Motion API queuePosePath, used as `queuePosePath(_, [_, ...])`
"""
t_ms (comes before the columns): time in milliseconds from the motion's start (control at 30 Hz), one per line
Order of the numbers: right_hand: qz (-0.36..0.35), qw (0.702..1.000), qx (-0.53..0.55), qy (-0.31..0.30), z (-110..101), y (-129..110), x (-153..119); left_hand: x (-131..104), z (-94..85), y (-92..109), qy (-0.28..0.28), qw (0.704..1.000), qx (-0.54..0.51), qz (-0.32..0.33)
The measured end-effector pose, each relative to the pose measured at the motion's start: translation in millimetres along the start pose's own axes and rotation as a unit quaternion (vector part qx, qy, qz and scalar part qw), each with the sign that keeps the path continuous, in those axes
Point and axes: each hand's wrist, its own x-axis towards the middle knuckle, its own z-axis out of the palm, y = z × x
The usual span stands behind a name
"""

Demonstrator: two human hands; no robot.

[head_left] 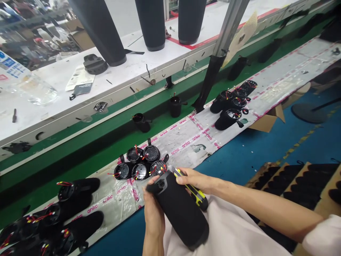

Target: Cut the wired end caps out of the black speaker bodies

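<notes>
My left hand [154,217] grips a black cylindrical speaker [183,215] near its top end, tilted in front of my body. A grey-black cap piece with a strap shows at that end. My right hand [194,177] is closed round a yellow and black utility knife [195,193], its front end beside the speaker's top rim. Whether the blade touches the speaker I cannot tell. Just beyond my hands, several open-topped black speaker bodies [140,170] stand on the plastic-covered ledge [183,142], with red wires and small connectors sticking out.
More speaker bodies lie at the lower left [82,192] and farther along the ledge [226,119]. Two stand on the green conveyor [160,142]. Above it, a white shelf [64,110] bears tall black cylinders [151,25] and a black cap [94,64]. Cartons of black cylinders [301,185] are at right.
</notes>
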Motion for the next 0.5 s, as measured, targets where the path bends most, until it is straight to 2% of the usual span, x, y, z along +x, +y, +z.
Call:
queuePosePath(200, [-0.012, 1.000, -0.011, 0.012, 1, 6, 0, -12, -0.8, -19, -0.054, 0.991, -0.075, -0.093])
queuePosePath(267, [-0.024, 0.999, -0.028, 0.030, 0, 7, 1, -16, -2.5, -21, -0.073, 0.988, -0.085, -0.104])
queuePosePath(367, [-0.044, 0.995, -0.062, 0.071, -6, 8, 1, -21, -0.9, -16, -0.095, 0.989, -0.090, -0.068])
queuePosePath(500, [-0.077, 0.982, -0.141, 0.103, -14, 0, -9, -25, 7.9, -7, -0.106, 0.994, -0.025, -0.007])
